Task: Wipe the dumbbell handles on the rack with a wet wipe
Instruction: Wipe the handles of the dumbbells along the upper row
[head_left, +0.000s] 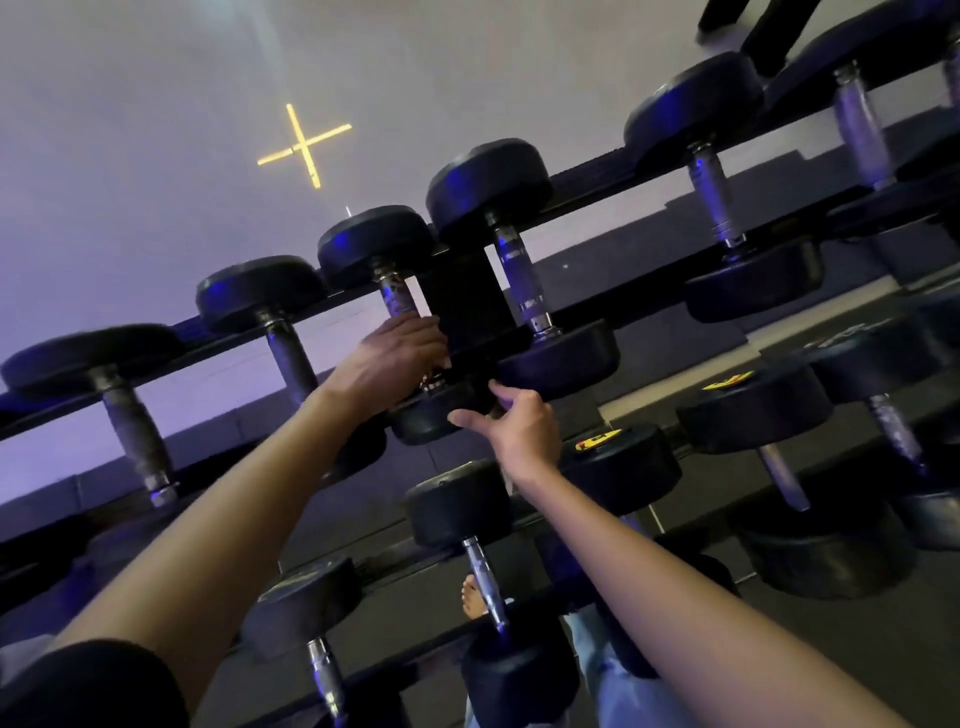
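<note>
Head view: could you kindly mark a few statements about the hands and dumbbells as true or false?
1. The left hand grips a dumbbell handle on the top row. True.
2. The right hand holds a spray bottle. False: it holds nothing; its fingers touch a dumbbell end.
3. A glowing yellow cross shows on the wall. True.
4. The rack carries only one row of dumbbells. False: more rows lie below.

One left hand (395, 358), one right hand (519, 431), one rack (587, 179) with two tiers in view.
At least six dumbbell handles (519, 280) line the upper tier and four show on the lower; one cross-shaped light (304, 145) glows, and one bare foot (472, 597) shows below.
</note>
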